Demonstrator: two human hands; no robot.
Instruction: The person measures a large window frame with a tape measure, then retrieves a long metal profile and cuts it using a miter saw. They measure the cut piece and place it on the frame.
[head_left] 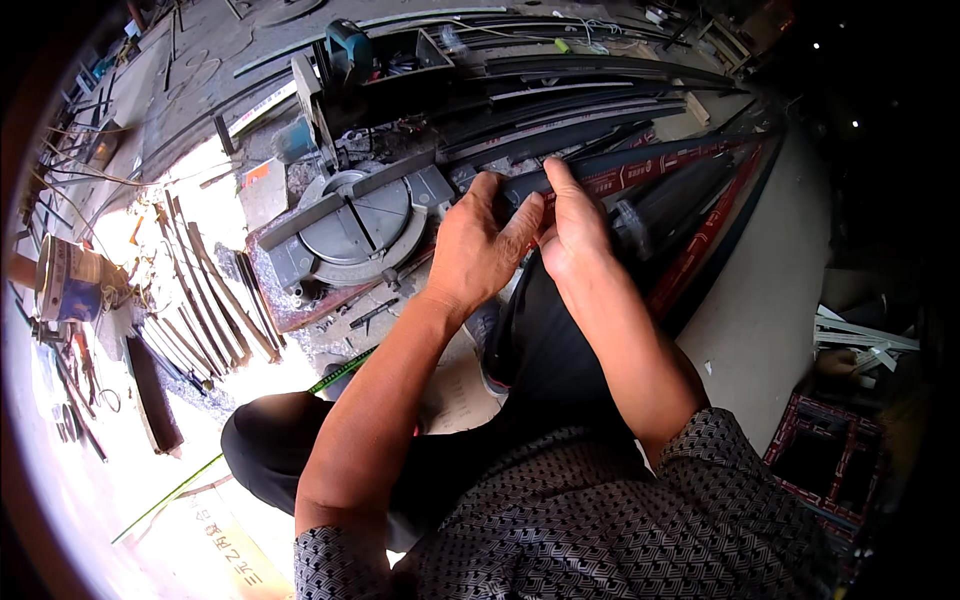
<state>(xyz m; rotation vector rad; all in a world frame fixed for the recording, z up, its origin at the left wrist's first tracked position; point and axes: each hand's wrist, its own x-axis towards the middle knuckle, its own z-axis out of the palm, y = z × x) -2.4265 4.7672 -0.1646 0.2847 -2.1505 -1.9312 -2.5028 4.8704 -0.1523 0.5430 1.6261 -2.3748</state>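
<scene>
A long dark profile bar (660, 160) with red printed film along its side runs from my hands toward the far right. My left hand (473, 243) closes round its near end, the thumb pointing at my other hand. Close beside it, my right hand (578, 228) grips the same bar, thumb raised along it and the other fingers hidden underneath. Just left of the hands stands a mitre saw (355, 222) with a round slotted grey table and a straight fence. The bar's end is partly covered by my fingers.
Several dark bars (590, 95) lie stacked beyond the saw, near an open black box (420, 55) of small parts. Cut strips (205, 290) and a bucket (75, 280) are at left. A green tape measure (180, 490) stretches over cardboard (225, 540). Red-and-black frames (835, 450) lie at right.
</scene>
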